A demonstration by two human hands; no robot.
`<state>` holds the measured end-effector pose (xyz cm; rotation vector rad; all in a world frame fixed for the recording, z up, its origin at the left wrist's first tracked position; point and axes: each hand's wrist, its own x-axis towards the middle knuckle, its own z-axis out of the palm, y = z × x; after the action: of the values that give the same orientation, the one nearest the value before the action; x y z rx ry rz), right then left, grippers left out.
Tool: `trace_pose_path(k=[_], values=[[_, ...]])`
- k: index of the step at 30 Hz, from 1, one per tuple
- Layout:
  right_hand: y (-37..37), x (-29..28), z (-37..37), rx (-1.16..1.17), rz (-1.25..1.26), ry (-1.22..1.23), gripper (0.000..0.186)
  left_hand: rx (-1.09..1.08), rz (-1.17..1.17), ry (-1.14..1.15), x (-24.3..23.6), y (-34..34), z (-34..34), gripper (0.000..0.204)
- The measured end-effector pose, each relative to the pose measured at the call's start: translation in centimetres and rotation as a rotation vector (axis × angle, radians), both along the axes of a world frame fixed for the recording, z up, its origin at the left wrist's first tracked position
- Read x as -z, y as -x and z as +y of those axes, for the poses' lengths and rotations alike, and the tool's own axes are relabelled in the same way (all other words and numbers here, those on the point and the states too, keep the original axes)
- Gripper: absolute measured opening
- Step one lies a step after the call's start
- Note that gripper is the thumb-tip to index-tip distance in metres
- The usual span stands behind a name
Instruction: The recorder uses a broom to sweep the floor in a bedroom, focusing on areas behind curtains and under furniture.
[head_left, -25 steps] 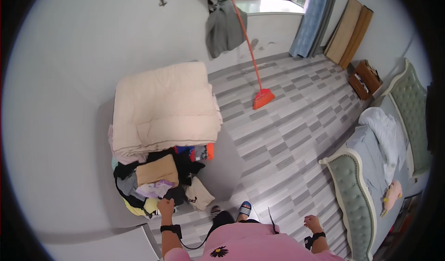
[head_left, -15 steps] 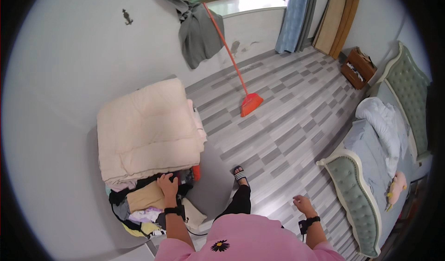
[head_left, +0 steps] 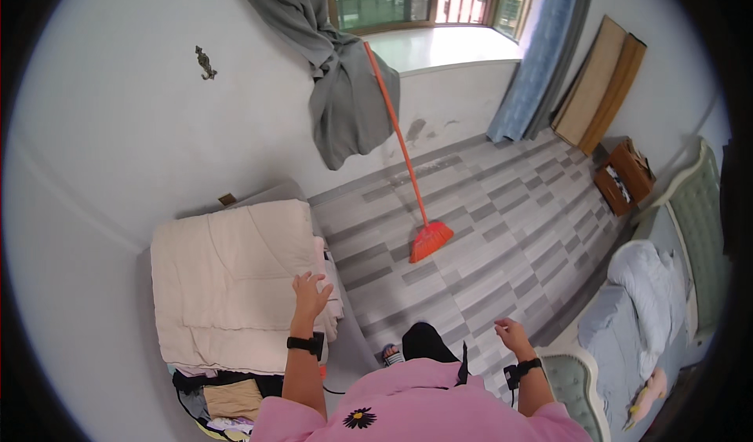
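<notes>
My left hand point(head_left: 312, 291) is raised at the right edge of a thick cream quilt point(head_left: 227, 277), its fingers spread and nothing in it; whether it touches the quilt I cannot tell. The quilt is folded on top of a grey upholstered piece point(head_left: 352, 332). Folded and jumbled clothes point(head_left: 231, 399) in tan, black and lilac lie at its near end. My right hand point(head_left: 510, 332) hangs in the air to the lower right, fingers loosely bent and apart, holding nothing.
An orange broom point(head_left: 430, 242) leans against the window sill point(head_left: 435, 46), beside a knotted grey curtain point(head_left: 349, 112). At the right stands a bed point(head_left: 572, 387) with bedding and a pink plush toy. Boards point(head_left: 596, 89) and a wooden box point(head_left: 620, 179) are by the far wall.
The view has swung up toward the window and forward. My left hand has moved from the clothes up to the quilt's right edge, and my legs have changed position.
</notes>
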<state>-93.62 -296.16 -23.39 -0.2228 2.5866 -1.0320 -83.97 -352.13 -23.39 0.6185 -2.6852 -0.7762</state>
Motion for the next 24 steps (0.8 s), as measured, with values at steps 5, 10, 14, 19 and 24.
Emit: trace_pose_path(k=[5, 10, 14, 19, 24], values=[[19.7, 1.6, -13.8, -0.230, 0.201, 0.017, 0.023, -0.074, -0.021, -0.022, 1.6, 2.9, -5.9, 0.037], [41.0, 3.3, -28.9, -0.155, 0.263, 0.257, 0.022, -0.337, -0.170, -0.189, 2.8, 6.4, -11.5, 0.037], [56.3, 5.6, -41.3, -0.211, 0.179, 0.374, 0.030, -0.533, -0.275, -0.239, -0.1, 9.8, -12.8, 0.037], [69.6, 9.0, -55.0, -0.252, 0.312, 0.260, 0.048, -0.758, -0.294, -0.261, -3.9, 14.3, -13.0, 0.039], [75.8, 13.2, -62.2, -0.188, 0.294, 0.168, 0.055, -0.911, -0.432, -0.403, -4.6, 16.0, -10.1, 0.040]])
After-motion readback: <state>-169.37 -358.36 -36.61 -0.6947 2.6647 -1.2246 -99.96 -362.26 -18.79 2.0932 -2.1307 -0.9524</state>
